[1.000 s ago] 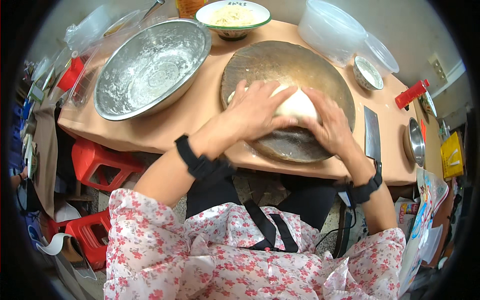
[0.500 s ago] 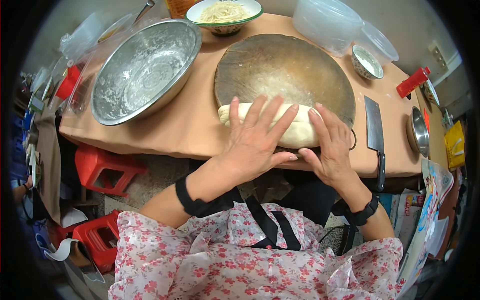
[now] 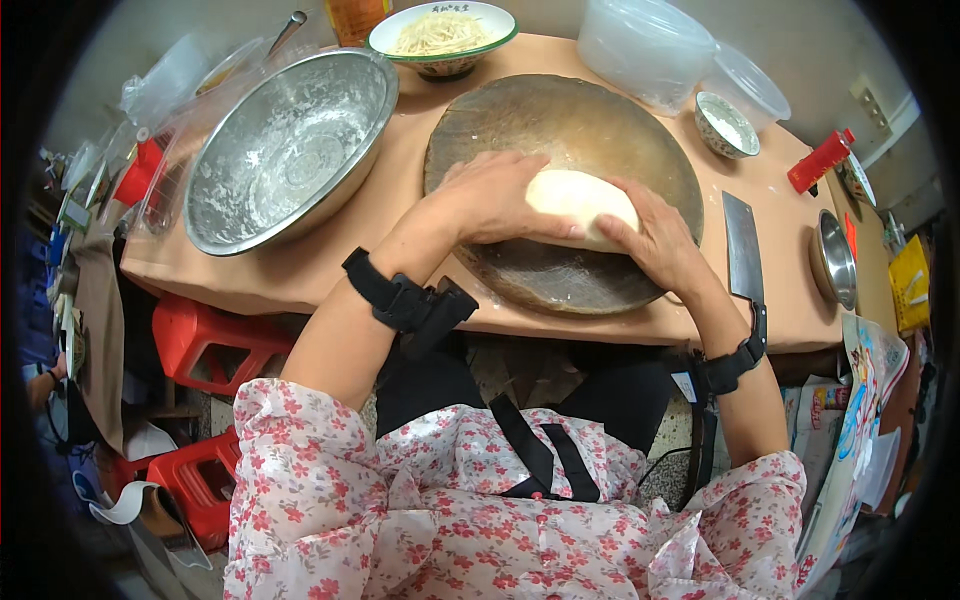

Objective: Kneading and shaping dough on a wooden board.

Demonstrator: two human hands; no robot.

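A pale, smooth lump of dough point(image 3: 580, 203) lies over a round, worn wooden chopping board point(image 3: 560, 110) dusted with flour. Cupped around its left end is my left hand point(image 3: 497, 197), fingers over the far side and thumb along the near side. My right hand point(image 3: 655, 235) wraps the right end, its thumb pressed on the near face. The dough's two ends are hidden under my palms. Both wrists wear black straps.
Left of the board stands a large floury metal bowl point(image 3: 290, 150). Behind are a bowl of pale shreds point(image 3: 440, 38) and plastic tubs point(image 3: 650, 50). To the right lie a cleaver point(image 3: 742, 245), a small flour bowl point(image 3: 727, 127), a red bottle point(image 3: 822, 160) and a steel bowl point(image 3: 833, 262).
Both hands have moved the dough away from me, from the board's near edge toward its middle. My left hand has gone from spread flat on top to curled round the left end.
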